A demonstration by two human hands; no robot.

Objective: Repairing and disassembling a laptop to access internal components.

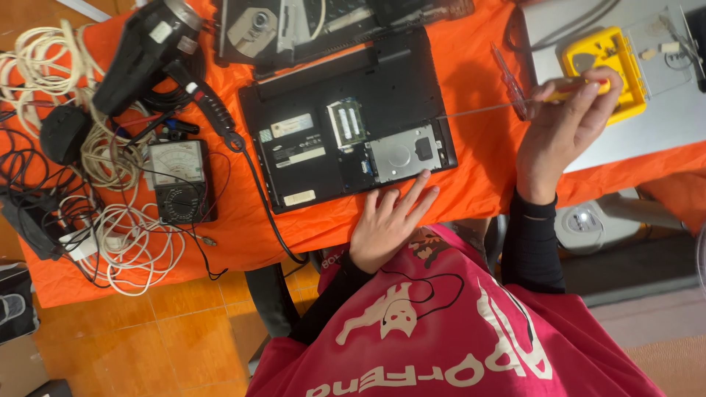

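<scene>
Black hair dryer (pixel 143 55), analog multimeter (pixel 179 180), tangled white cables (pixel 121 235), orange cloth (pixel 471 73).

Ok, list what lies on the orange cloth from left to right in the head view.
White cables → analog multimeter → open laptop underside → left hand at its near edge → right hand holding a screwdriver → yellow case.

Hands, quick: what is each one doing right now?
Left hand: open, fingers resting on the black laptop underside.
Right hand: closed on a yellow-handled screwdriver.
</scene>
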